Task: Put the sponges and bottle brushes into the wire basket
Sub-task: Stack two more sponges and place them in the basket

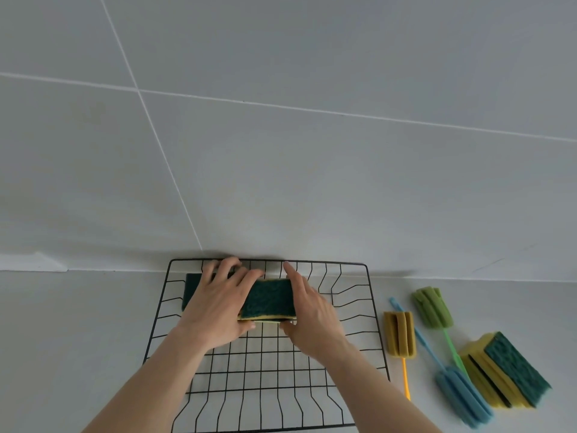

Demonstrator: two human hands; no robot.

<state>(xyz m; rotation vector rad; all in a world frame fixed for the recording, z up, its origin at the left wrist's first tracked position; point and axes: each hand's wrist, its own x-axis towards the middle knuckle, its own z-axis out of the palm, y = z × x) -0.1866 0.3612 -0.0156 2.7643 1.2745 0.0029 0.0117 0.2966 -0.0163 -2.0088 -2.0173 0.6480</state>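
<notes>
Basket (371,310) wire, black and open-meshed, sits on the pale surface (78,323) against the tiled wall; every place below is given from it. Inside, toward its far rim, both hands work on a stack of sponges (271,299), green scouring face up and yellow foam showing at the near edge. Another dark green pad (191,287) lies in the far left part, mostly hidden under the left hand (218,304).

Right of the basket, well outside it, wait the remaining pieces: a leaning pile of sponges (507,370) farthest right, a blue brush (462,396) beside it, then a green brush (432,307) and a yellow brush (400,334) nearest the rim.

Sponges of this kind should be very light and soft, squashing under any pinch, with a rough top that grips skin well; nothing here is fragile or slippery. A stack is best taken by its two short ends or long sides, pressed together so the layers do not slide apart. The brushes look equally light, with thin stiff handles and foam heads, so the handle is the natural hold.

The left hand's fingers (246,276) lie spread and flat over the stack's left half, thumb tucked at its near edge. The right hand (312,310) curls around the right end, forefinger reaching along the far side and thumb on the near edge. Together they clasp the stack loosely, neither fist closed.
</notes>
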